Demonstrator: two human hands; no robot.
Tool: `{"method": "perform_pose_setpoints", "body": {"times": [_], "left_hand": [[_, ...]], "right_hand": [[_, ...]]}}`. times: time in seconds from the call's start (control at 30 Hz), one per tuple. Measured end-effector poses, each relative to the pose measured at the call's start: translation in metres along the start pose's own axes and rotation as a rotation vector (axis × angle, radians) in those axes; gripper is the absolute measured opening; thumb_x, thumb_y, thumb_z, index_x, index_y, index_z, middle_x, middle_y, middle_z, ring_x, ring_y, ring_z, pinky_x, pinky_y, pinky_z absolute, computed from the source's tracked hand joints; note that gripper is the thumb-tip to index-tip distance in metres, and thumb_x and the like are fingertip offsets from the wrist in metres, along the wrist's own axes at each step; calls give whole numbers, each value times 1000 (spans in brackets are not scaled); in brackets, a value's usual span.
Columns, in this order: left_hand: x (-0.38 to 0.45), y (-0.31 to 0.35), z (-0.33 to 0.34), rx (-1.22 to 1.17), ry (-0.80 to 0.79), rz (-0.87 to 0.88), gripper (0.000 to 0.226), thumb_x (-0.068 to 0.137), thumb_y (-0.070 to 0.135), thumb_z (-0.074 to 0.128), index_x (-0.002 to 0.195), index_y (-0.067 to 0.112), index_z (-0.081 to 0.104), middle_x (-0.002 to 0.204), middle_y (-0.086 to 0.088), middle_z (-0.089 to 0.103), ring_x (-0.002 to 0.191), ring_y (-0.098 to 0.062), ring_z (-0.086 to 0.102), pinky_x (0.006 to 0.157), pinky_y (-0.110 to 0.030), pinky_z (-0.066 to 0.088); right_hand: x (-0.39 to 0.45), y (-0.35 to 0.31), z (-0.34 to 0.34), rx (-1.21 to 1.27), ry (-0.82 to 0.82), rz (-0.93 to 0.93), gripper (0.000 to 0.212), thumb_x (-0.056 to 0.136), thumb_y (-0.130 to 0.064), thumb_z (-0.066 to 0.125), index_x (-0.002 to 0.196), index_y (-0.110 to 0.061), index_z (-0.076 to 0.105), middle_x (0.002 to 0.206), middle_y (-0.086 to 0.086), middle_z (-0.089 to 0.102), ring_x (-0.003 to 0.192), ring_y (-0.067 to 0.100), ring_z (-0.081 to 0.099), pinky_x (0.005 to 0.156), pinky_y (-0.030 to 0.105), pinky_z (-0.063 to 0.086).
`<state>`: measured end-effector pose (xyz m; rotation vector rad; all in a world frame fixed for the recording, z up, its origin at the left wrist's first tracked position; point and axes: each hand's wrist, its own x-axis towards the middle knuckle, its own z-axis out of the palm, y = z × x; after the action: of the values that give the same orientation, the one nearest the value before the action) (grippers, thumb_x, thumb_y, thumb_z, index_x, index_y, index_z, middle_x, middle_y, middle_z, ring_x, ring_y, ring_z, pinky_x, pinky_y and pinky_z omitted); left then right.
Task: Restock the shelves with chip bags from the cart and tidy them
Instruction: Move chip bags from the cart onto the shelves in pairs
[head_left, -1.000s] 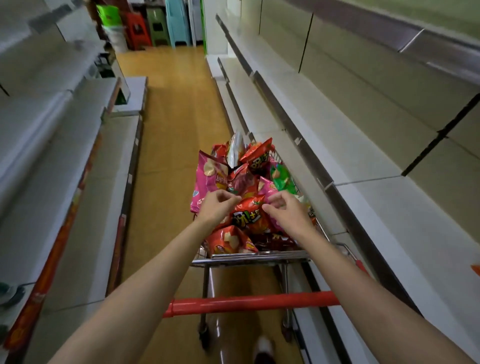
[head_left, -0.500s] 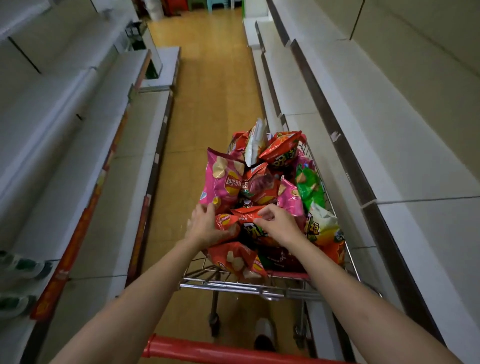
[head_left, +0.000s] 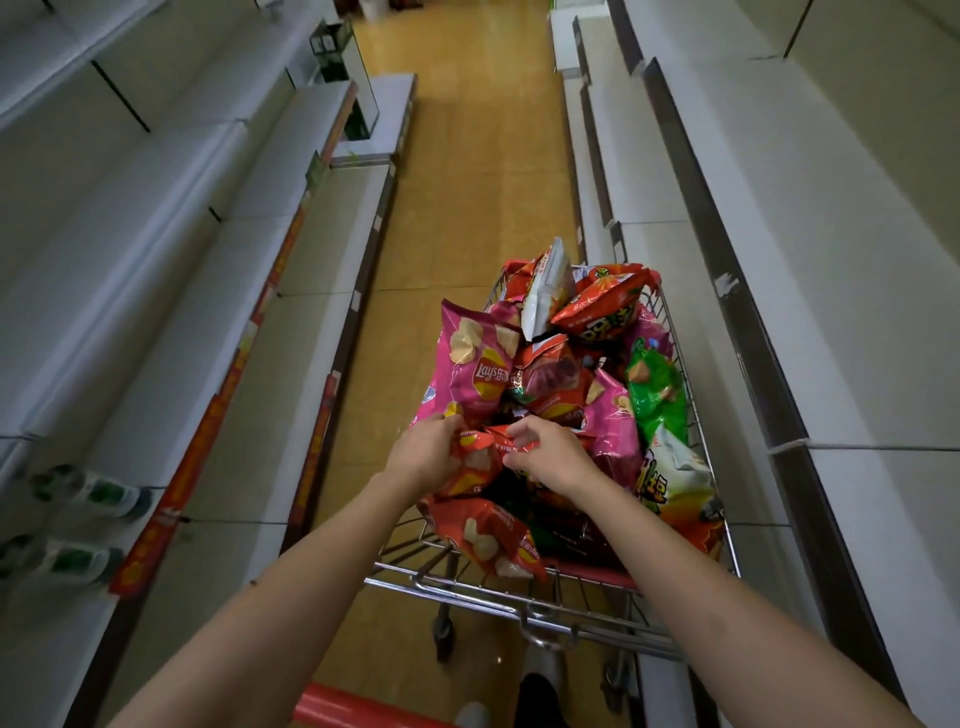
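Observation:
A wire shopping cart stands in the aisle, heaped with chip bags. Both hands reach into the heap. My left hand grips the left edge of a red chip bag near the front of the pile. My right hand pinches the same bag's top right edge. A large pink Lay's bag stands upright just beyond my left hand. Another red bag lies below the held one, at the cart's near end. Green, orange and white bags fill the rest.
White shelves run along both sides of the wooden-floored aisle: left shelves, right shelves. Green-labelled bottles lie on a low left shelf. The cart's red handle is at the bottom edge. A foot shows beneath the cart.
The camera has tilted down and closer to the cart. Both hands have closed on the red bag and bunched its top edge between them.

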<state>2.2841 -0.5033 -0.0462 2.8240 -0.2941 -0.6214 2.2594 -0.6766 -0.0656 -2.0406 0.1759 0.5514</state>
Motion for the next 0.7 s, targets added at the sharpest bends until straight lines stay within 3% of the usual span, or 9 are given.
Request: {"method": "perform_pose_setpoints", "body": {"times": [0.07, 0.17, 0.27, 0.4, 0.5, 0.57, 0.7], "left_hand": [[1, 7, -11, 17, 9, 43, 31, 89, 24, 60, 120, 21, 57, 115, -1, 61, 108, -21, 59, 90, -40, 51], [2, 20, -30, 59, -22, 84, 35, 90, 30, 60, 124, 23, 57, 110, 0, 61, 102, -19, 59, 86, -38, 53], [0, 30, -54, 107, -87, 122, 38, 91, 31, 58, 128, 23, 55, 106, 2, 59, 97, -16, 58, 83, -31, 54], [-3, 36, -87, 42, -117, 181, 42, 91, 28, 60, 132, 22, 52, 115, -2, 60, 104, -19, 58, 90, -34, 51], [-4, 34, -107, -62, -88, 211, 47, 87, 30, 68, 130, 20, 54, 120, 0, 59, 109, -16, 56, 90, -27, 47], [-3, 30, -115, -245, -38, 203, 55, 82, 31, 74, 131, 20, 52, 116, 5, 57, 109, -12, 57, 87, -23, 47], [1, 20, -117, -792, 97, 83, 81, 76, 32, 77, 143, 18, 33, 124, -2, 54, 107, -17, 57, 77, -23, 49]], "right_hand": [[2, 0, -2, -9, -56, -1, 59, 84, -15, 73, 137, -17, 48, 137, 5, 51, 107, 19, 55, 96, 32, 47], [4, -1, -4, -65, -146, -16, 85, 78, -14, 78, 149, -23, 31, 154, 4, 28, 137, 25, 36, 110, 40, 38], [4, -6, -4, -77, -180, -32, 96, 74, -14, 81, 151, -24, 24, 156, 4, 21, 142, 26, 26, 112, 44, 35], [2, -12, -6, -61, -139, -86, 85, 69, -24, 85, 141, -21, 39, 143, 2, 42, 134, 25, 37, 110, 45, 36], [-5, -18, -12, 78, -118, -113, 73, 75, -26, 81, 138, -24, 43, 132, -4, 53, 122, 15, 48, 102, 30, 40], [-8, -22, -20, 151, -69, -125, 62, 80, -27, 77, 133, -26, 46, 121, -9, 55, 114, 10, 50, 94, 24, 38], [-10, -27, -34, 382, 43, -67, 52, 81, -31, 76, 125, -26, 49, 117, -5, 61, 108, 15, 59, 97, 32, 48]]}}
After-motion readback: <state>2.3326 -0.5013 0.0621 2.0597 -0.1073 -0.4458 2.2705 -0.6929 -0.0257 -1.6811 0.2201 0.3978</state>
